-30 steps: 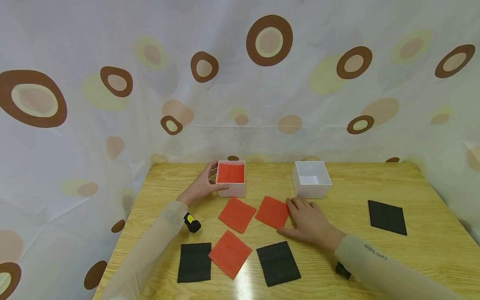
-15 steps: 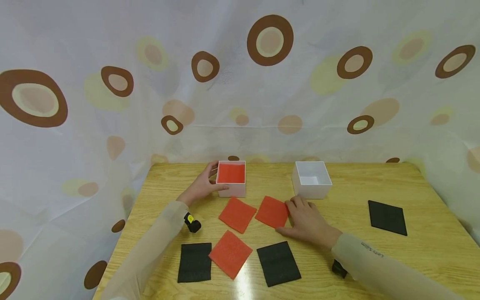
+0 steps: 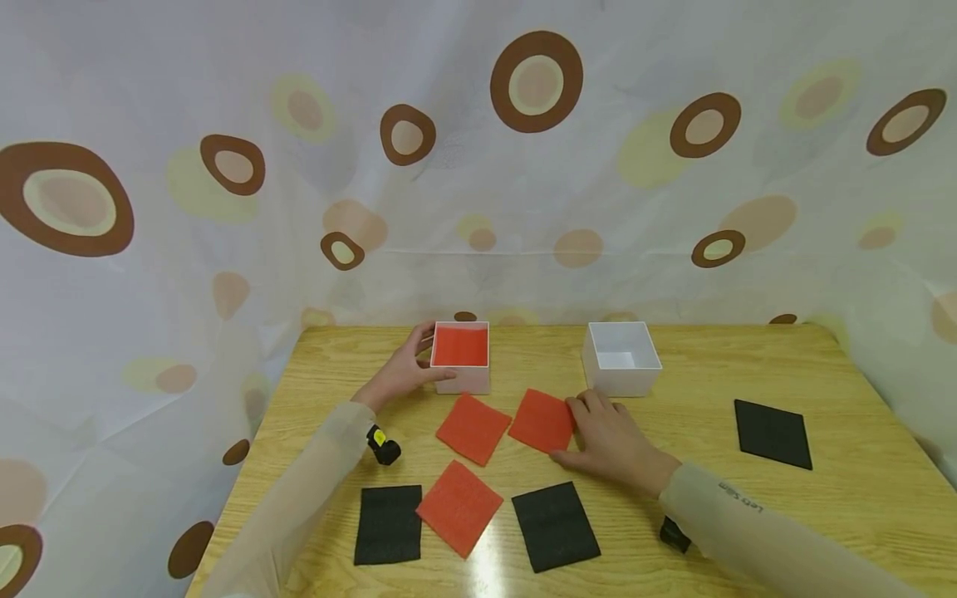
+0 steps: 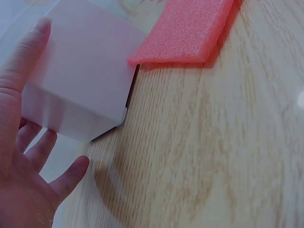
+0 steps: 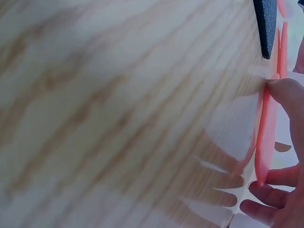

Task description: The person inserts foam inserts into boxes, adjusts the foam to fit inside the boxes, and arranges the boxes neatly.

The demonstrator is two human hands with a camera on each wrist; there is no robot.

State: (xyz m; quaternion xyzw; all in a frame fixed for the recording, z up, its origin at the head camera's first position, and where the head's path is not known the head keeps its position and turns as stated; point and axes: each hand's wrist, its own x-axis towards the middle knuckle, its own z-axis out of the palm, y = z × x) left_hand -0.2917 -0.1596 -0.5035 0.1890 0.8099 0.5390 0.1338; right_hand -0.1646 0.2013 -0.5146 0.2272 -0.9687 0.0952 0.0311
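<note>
My left hand [image 3: 401, 368] holds a white box [image 3: 473, 381] at its left side, thumb across the front and the other fingers around the left wall. Red foam [image 3: 460, 345] shows inside that box. On the table to the right, my right hand [image 3: 616, 440] grips a red foam square [image 3: 534, 419] by its right edge, thumb at the near corner and fingers at the far one. In the right wrist view the red square [image 5: 267, 137] bows slightly between thumb and fingers. Two other red foam squares lie nearby, one just left [image 3: 473, 428] and one nearer [image 3: 459, 508].
A second white box [image 3: 622, 378] with a bare inside stands beyond my right hand. Black squares lie at the near left [image 3: 388, 525], near middle [image 3: 556, 526] and far right [image 3: 772, 433] of the wooden table [image 3: 845, 531]. A patterned curtain [image 3: 449, 208] hangs behind.
My right hand has shifted slightly left, and the gripped red square's right edge is bent a little more. My left hand and the boxes have stayed put.
</note>
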